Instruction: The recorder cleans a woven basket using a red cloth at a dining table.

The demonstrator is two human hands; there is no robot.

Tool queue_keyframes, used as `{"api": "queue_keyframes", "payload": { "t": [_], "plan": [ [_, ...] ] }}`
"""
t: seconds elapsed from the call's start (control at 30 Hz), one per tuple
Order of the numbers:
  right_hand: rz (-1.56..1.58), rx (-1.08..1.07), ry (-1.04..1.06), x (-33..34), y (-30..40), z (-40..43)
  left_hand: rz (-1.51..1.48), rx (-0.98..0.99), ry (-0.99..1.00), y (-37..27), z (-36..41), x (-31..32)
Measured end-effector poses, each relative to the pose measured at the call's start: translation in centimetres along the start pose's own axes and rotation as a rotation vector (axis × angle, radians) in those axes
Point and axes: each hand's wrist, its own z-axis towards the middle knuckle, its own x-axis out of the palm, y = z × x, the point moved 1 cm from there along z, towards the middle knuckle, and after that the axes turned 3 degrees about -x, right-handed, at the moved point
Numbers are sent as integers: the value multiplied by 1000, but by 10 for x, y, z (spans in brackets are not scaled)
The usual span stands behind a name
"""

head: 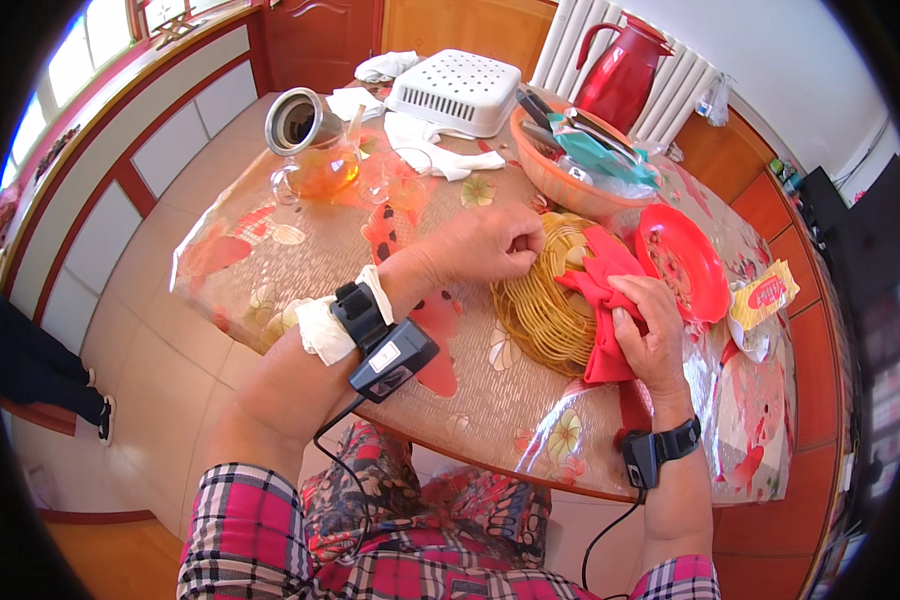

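A yellow woven wicker basket [547,307] lies on the table in front of me, its domed woven side facing up. My right hand [649,330] grips a bunched red cloth [607,300], which is pressed against the right side of the basket. Over the basket's upper left edge is my left hand [506,240], its fingers curled into a fist with no object visible inside. Whether that fist touches the wicker is hard to tell.
A red plastic plate [682,262] with food bits and a yellow packet [765,294] lie right. Behind stand an orange basket [562,180] of items, a red thermos jug [626,75], a white perforated container [457,86] and a glass teapot [319,169]. A person's legs [37,352] show left.
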Motion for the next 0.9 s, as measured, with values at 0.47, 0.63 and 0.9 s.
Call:
{"api": "queue_keyframes", "payload": {
  "t": [0.47, 0.63, 0.9],
  "plan": [
    [-5, 2, 33, 0, -1, 1, 56, 25, -24, -5, -2, -9],
    [-28, -1, 40, 1, -1, 0, 40, 23, -32, 0, -4, -7],
    [-11, -21, 8, 1, -2, 1, 106, -78, -4, -2, -6, -7]
  ]
}}
